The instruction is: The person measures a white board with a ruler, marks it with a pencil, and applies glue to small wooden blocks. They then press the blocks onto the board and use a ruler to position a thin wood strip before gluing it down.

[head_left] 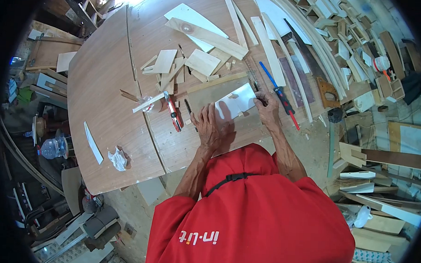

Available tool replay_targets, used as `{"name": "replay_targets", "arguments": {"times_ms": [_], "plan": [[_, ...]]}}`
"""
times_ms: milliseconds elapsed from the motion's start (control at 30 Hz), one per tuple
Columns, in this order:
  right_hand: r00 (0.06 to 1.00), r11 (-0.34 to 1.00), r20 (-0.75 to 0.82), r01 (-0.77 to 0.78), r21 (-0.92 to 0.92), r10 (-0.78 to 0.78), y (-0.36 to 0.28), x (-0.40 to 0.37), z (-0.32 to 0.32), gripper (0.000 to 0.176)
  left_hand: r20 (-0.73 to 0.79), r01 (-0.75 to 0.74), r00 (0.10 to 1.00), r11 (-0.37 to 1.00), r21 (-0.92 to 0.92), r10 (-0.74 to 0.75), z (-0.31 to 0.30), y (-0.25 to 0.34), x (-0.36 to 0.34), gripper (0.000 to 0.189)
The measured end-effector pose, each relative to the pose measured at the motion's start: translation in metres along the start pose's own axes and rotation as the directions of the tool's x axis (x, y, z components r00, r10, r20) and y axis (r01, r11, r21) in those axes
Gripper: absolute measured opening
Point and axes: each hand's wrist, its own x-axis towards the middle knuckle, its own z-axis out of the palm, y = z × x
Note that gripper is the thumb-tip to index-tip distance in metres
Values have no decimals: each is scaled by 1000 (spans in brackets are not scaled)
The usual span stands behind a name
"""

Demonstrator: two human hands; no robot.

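Note:
A white rectangular panel [235,103] lies on the work surface in front of me, with a small wood piece [233,95] on it and another small block [244,113] at its near edge. My left hand [206,125] rests at the panel's left end, fingers stretched out and slightly apart. At the opposite end, my right hand [268,108] has its fingers closed on the panel's corner. A thin dark tool [189,111] lies just left of my left hand, and a red utility knife [173,112] is farther left. Beyond my right hand lies a blue-and-red tool [280,94].
Wood offcuts [175,67] and a long plank [207,37] lie toward the back of the table [105,77]. Long strips and a handsaw [328,93] line the right side. Crumpled white material [118,159] sits at the left, beside a thin white strip [93,142].

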Motion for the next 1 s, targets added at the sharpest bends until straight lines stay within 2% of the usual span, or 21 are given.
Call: {"name": "replay_targets", "arguments": {"times_ms": [67, 100, 167, 200, 267, 400, 500, 700, 767, 800, 867, 900, 967, 1000], "plan": [[1000, 999, -18, 17, -45, -18, -3, 0, 2, 20, 49, 68, 997, 996, -65, -64, 1, -3, 4, 99], [1000, 999, -19, 19, -43, -19, -2, 1, 3, 20, 48, 65, 997, 996, -65, -62, -1, -4, 6, 99], [999, 989, 0, 38, -144, -38, 0, 4, 5, 24, 167, 117, 981, 988, -96, -100, -5, -9, 10, 106], [999, 989, -2, 38, -143, -39, 1, 6, 7, 24, 166, 115, 981, 989, -96, -98, -5, -14, 12, 106], [997, 961, -24, 63, -268, -72, 3, 6, 12, 28, 218, 116, 972, 988, -101, -92, -5, -24, 15, 112], [1000, 957, 21, 28, -287, -23, -2, 3, 15, 29, 249, 132, 963, 987, -93, -105, -9, -34, 20, 114], [999, 964, -18, 33, -263, -39, -1, 0, 16, 27, 275, 118, 957, 988, -95, -87, -10, -33, 23, 116], [997, 945, 25, 75, -319, -70, 6, -1, 15, 27, 253, 124, 962, 990, -75, -101, -13, -28, 25, 108], [995, 943, 40, 99, -317, -91, 7, -2, 15, 25, 118, 34, 992, 999, -6, -33, -16, -22, 26, 93], [995, 944, 37, 98, -316, -91, 6, -3, 15, 25, 119, 31, 992, 1000, -6, -30, -16, -18, 26, 93], [994, 942, 42, 107, -319, -99, 4, -6, 14, 24, 178, 44, 983, 999, -28, -39, -16, -10, 26, 69], [995, 942, 31, 101, -319, -96, 4, -7, 14, 24, 183, 35, 983, 999, -30, -29, -11, -8, 25, 69], [977, 911, 39, 211, -355, -211, 5, -10, 15, 21, 216, 5, 976, 986, -169, 32, -2, -5, 27, 51], [978, 913, 24, 201, -354, -206, 4, -11, 15, 21, 223, -7, 974, 985, -172, 46, 2, -2, 28, 51]]}}
